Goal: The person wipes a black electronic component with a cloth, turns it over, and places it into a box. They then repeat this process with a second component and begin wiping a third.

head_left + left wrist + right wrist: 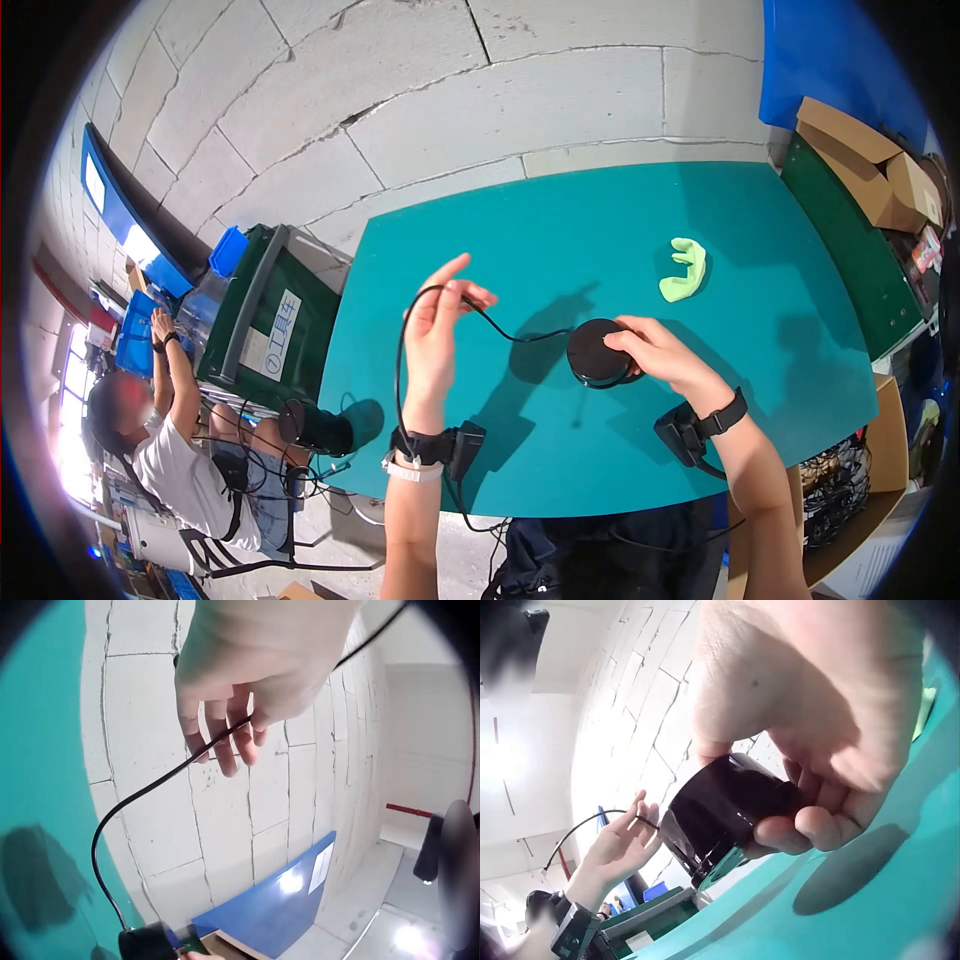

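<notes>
My right hand (655, 350) grips a round black device (592, 352) over the green table, thumb on its flat top and fingers round the far side. In the right wrist view the device (716, 817) is a short, glossy black cylinder, tilted, with fingers at its side and underside. A thin black cord (520, 340) runs from it to my left hand (435, 330). There the cord passes behind the thumb and across the fingers, as the left wrist view shows, with the thumb (266, 716) holding it. Beyond the hand, the cord (400, 370) loops back toward the left wrist.
A pale green curved piece (685, 272) lies on the green table (540, 230), beyond my right hand. A dark green cart (275, 320) stands left of the table, with a seated person (190, 450) beyond it. Cardboard boxes (860, 165) stand at the right.
</notes>
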A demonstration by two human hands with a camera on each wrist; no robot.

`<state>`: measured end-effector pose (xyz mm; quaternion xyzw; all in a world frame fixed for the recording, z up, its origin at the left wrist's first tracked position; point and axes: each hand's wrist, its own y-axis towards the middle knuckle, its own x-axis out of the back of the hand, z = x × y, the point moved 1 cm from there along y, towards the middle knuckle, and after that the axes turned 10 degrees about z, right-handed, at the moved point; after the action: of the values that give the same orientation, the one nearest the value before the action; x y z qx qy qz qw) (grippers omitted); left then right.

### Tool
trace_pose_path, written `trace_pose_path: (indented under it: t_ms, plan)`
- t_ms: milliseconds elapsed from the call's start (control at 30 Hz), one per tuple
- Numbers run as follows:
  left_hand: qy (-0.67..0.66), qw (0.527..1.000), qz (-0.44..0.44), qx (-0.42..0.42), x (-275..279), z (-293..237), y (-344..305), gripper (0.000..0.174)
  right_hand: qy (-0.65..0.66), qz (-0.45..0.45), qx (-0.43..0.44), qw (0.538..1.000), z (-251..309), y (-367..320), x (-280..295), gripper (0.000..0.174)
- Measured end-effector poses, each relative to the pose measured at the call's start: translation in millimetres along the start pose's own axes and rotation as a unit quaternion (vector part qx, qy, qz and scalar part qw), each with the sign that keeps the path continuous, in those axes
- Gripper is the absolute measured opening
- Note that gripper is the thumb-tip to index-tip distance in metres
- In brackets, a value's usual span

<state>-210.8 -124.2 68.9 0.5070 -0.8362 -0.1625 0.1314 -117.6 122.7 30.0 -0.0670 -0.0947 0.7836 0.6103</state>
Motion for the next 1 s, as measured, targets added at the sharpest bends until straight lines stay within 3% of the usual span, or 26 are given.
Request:
trace_pose_path:
  t_ms: [400, 500, 700, 867, 1000]
  plan:
    - [-0.022, 0.997, -0.019, 0.066, -10, 19, -7, 0.035, -0.009, -0.028, 0.005, 1.000, -1, 0, 0, 0.026]
    - [-0.043, 0.995, -0.016, 0.093, -8, 20, -10, 0.033, 0.020, 0.016, 0.035, 0.999, 0, -1, -3, 0.026]
    - [-0.101, 0.983, 0.014, 0.154, -10, 21, -16, 0.028, 0.131, -0.050, 0.031, 0.990, 0, -7, -11, 0.038]
    - [-0.125, 0.974, 0.048, 0.184, -28, 22, -22, 0.028, 0.164, 0.083, 0.095, 0.978, 7, -5, -8, 0.042]
    - [-0.149, 0.964, 0.092, 0.200, -45, 17, -25, 0.031, 0.138, 0.089, 0.105, 0.981, 4, -3, -10, 0.039]
